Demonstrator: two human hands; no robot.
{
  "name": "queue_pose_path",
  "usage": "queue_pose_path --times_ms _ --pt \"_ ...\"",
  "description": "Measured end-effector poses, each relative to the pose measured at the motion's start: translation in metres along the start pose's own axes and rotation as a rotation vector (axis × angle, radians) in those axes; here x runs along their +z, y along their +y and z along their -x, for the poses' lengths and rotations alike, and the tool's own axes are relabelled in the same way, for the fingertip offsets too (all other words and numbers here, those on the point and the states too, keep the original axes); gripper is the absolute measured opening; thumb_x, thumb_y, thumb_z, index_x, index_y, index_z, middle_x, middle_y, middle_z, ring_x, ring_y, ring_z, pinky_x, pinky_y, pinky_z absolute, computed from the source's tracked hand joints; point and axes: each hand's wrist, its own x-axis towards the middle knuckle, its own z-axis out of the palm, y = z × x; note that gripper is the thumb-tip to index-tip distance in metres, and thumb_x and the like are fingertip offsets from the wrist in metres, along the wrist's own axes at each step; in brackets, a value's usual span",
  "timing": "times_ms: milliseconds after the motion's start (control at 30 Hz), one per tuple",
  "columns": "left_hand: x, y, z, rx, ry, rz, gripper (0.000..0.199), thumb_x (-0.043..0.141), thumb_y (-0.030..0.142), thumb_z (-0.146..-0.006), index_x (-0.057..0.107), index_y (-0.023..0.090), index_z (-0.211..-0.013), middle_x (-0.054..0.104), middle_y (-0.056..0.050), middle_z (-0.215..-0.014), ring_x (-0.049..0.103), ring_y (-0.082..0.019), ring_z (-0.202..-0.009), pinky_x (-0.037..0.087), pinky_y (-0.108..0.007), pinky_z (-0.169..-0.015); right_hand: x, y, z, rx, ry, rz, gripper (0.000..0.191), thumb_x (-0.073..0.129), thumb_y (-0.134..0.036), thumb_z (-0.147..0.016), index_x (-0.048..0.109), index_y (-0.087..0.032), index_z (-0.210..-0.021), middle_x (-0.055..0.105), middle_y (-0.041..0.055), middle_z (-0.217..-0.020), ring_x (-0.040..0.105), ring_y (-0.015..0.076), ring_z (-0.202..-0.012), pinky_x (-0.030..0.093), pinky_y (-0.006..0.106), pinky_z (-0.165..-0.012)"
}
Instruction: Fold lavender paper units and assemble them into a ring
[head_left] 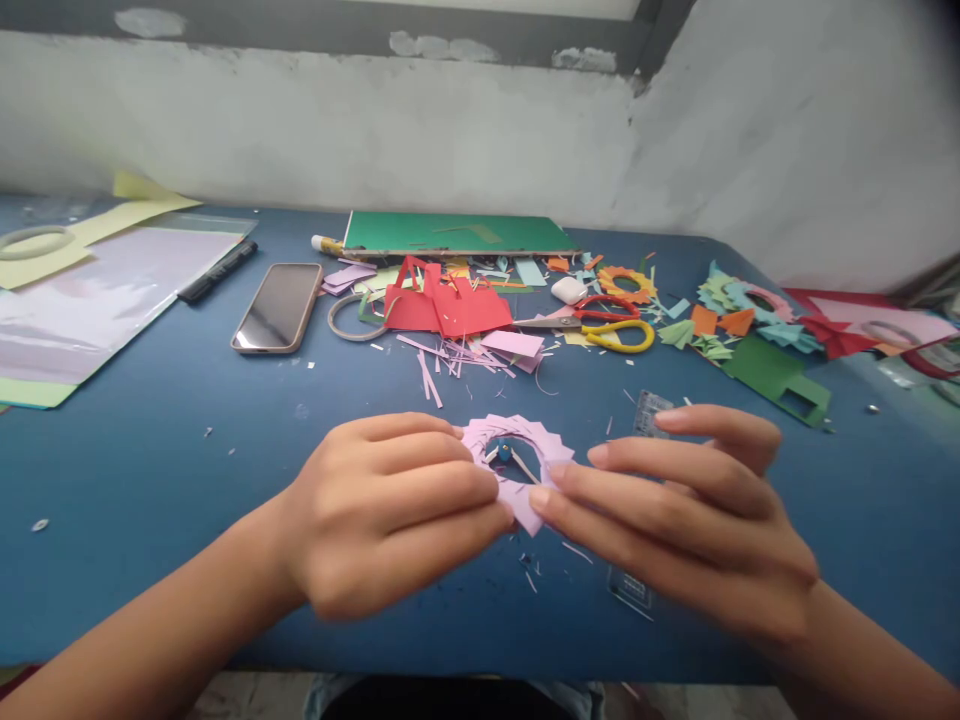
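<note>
Between my two hands is a lilac folded-paper ring point(551, 438), with overlapping pointed pieces around an open centre. My left hand point(401, 510) grips its left and lower-left side, the fingers pressed together. On the right, my right hand point(690, 510) pinches the ring's lower-right edge with the thumb and a finger, while its other fingers are spread. Through the ring's centre a small blue thing and white strips show on the blue table point(187, 540). Both thumbs are partly hidden by the fingers and paper.
Behind the hands lie lilac scraps point(514, 344), red paper point(472, 308), scissors point(619, 335), a tape roll point(347, 318) and a green board point(457, 232). A phone point(277, 308), marker point(219, 272) and plastic-covered sheets point(112, 300) are left; coloured folded pieces point(750, 300) lie right.
</note>
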Motion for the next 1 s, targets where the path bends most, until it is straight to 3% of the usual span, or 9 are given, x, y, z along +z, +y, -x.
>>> queue_pose_path --times_ms 133,267,400,533,700,867,1000 --pt "0.003 0.003 -0.006 -0.156 -0.075 0.066 0.005 0.058 0.018 -0.082 0.061 0.017 -0.079 0.067 0.0 -0.074 0.057 -0.012 -0.065 0.047 -0.025 -0.063 -0.001 -0.006 0.0 0.081 -0.088 0.007 0.016 0.061 -0.012 -0.082 0.067 -0.026 -0.079 0.07 -0.0125 -0.079 0.057 0.0056 -0.077 0.042 0.027 -0.083" --pt "0.004 0.005 -0.008 -0.248 -0.24 0.127 0.011 0.056 0.018 -0.081 0.059 0.016 -0.071 0.06 0.001 -0.067 0.05 -0.01 -0.056 0.039 -0.022 -0.053 0.004 -0.006 0.002 -0.039 -0.077 -0.035 0.017 0.063 -0.015 -0.081 0.066 -0.027 -0.07 0.068 -0.015 -0.081 0.055 0.0044 -0.081 0.041 0.027 -0.087" --pt "0.003 0.006 -0.007 -0.28 -0.314 0.186 0.011 0.056 0.014 -0.079 0.057 0.017 -0.068 0.055 0.003 -0.062 0.047 -0.009 -0.054 0.036 -0.021 -0.051 0.009 -0.003 0.003 -0.145 -0.099 -0.085 0.018 0.061 -0.014 -0.081 0.067 -0.027 -0.07 0.068 -0.013 -0.087 0.053 0.0051 -0.084 0.04 0.026 -0.088" --pt "0.002 0.007 -0.007 -0.293 -0.358 0.202 0.014 0.06 0.013 -0.075 0.052 0.017 -0.064 0.051 0.004 -0.06 0.047 -0.01 -0.053 0.035 -0.022 -0.049 0.014 -0.003 0.003 -0.155 -0.107 -0.181 0.015 0.06 -0.012 -0.081 0.067 -0.024 -0.075 0.068 -0.0103 -0.087 0.053 0.0068 -0.086 0.041 0.028 -0.088" --pt "0.002 0.007 -0.006 -0.218 -0.326 0.15 0.016 0.057 0.016 -0.079 0.051 0.017 -0.065 0.051 0.004 -0.059 0.044 -0.01 -0.053 0.032 -0.023 -0.047 0.018 -0.008 0.001 0.018 -0.1 -0.325 0.017 0.058 -0.015 -0.085 0.064 -0.024 -0.072 0.068 -0.0128 -0.077 0.055 0.0057 -0.08 0.04 0.028 -0.086" --pt "0.002 0.004 -0.004 -0.125 -0.198 0.034 0.022 0.049 0.019 -0.087 0.056 0.016 -0.066 0.054 0.002 -0.057 0.044 -0.01 -0.049 0.031 -0.024 -0.044 0.02 -0.013 0.001 0.14 -0.073 -0.334 0.019 0.051 -0.013 -0.089 0.066 -0.021 -0.08 0.069 -0.0073 -0.075 0.056 0.0073 -0.077 0.039 0.031 -0.086" --pt "-0.003 -0.001 -0.002 -0.093 -0.056 -0.064 0.013 0.059 0.025 -0.083 0.058 0.017 -0.072 0.062 0.002 -0.061 0.055 -0.01 -0.056 0.043 -0.021 -0.051 0.016 -0.009 0.004 0.185 -0.01 -0.231 0.017 0.052 -0.016 -0.089 0.066 -0.024 -0.084 0.069 -0.0064 -0.074 0.057 0.0087 -0.074 0.038 0.032 -0.087"
